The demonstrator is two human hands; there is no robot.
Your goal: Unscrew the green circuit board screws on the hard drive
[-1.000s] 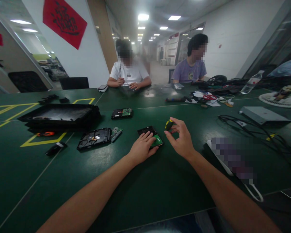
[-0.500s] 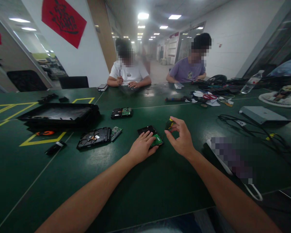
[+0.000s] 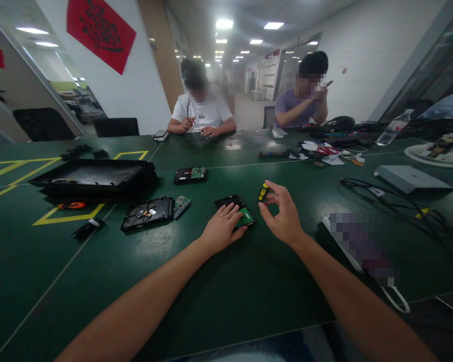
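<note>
My left hand (image 3: pixel 221 230) lies on a small black hard drive (image 3: pixel 230 202) with a green circuit board (image 3: pixel 246 219), fingers pressed flat on it, holding it against the green table (image 3: pixel 226 281). My right hand (image 3: pixel 283 213) pinches a black and yellow screwdriver handle (image 3: pixel 263 192) between thumb and fingertips, just right of the drive. The tool's tip is hidden behind the hand.
A larger opened drive (image 3: pixel 148 213) and loose board (image 3: pixel 181 205) lie to the left, another drive (image 3: pixel 190 174) beyond. A black tray (image 3: pixel 94 178) sits at far left. Cables (image 3: pixel 392 201), a grey box (image 3: pixel 411 178) and a white device (image 3: pixel 362 251) are at right. Two people sit opposite.
My hands have hardly moved; the screwdriver handle has turned slightly in my right fingers. The person in purple across the table has raised both hands to the face.
</note>
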